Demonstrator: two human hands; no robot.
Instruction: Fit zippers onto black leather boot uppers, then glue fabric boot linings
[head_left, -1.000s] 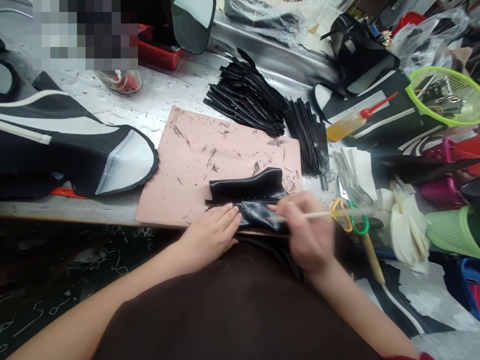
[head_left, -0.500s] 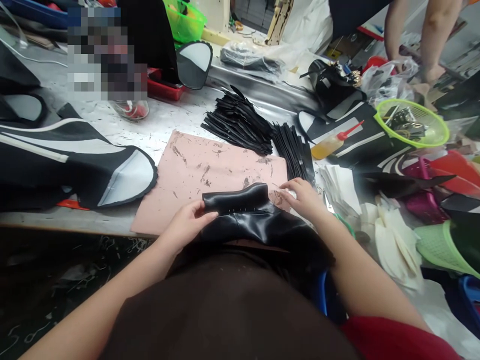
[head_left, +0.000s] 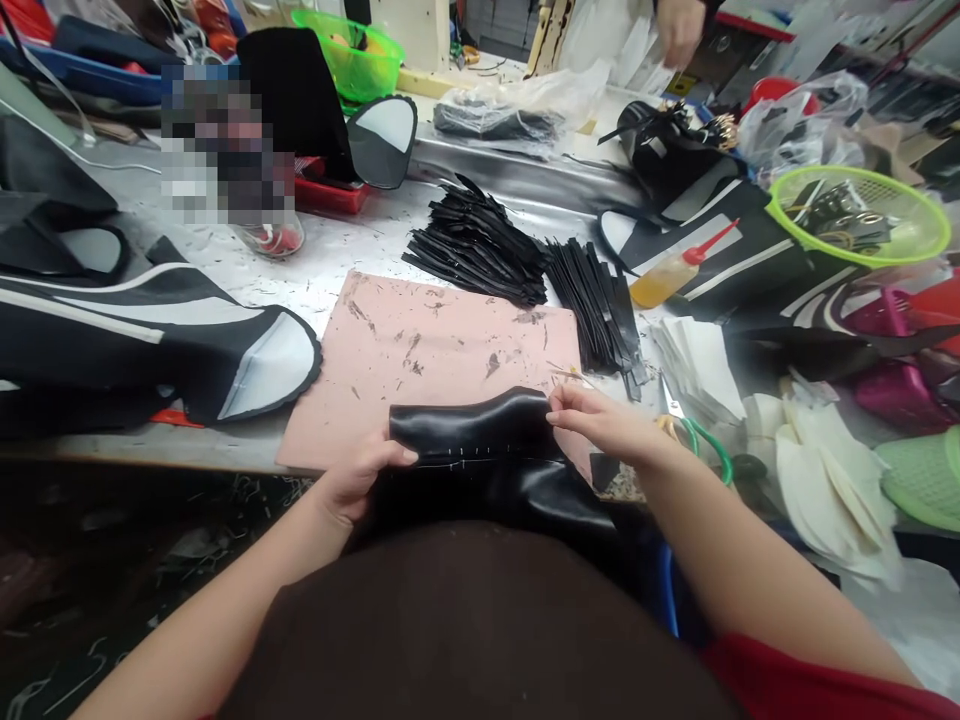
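A glossy black leather piece (head_left: 472,430), shaped like a boot upper, lies across the near edge of the pink pad, with a row of small white marks along its seam. Its lower part drapes down toward my lap. My left hand (head_left: 367,465) grips the left end, thumb on top and the other fingers hidden beneath. At the right end, my right hand (head_left: 581,412) pinches the upper corner between thumb and fingertips. A thin stick-like thing (head_left: 568,374) shows just above the right fingers; whether the hand holds it, I cannot tell.
Stained pink pad (head_left: 420,340) under the work. Bundled black strips (head_left: 480,245) lie beyond it. To the right are green-handled scissors (head_left: 701,435), a bottle of yellow liquid (head_left: 667,275) and white pieces (head_left: 697,365). Boot uppers (head_left: 255,360) lie left. Another person's hand (head_left: 681,35) shows far off.
My right hand has come down and in to pinch the leather's right corner. The leather's upper flap now lies flatter and lower. The other person's arms have mostly left view.
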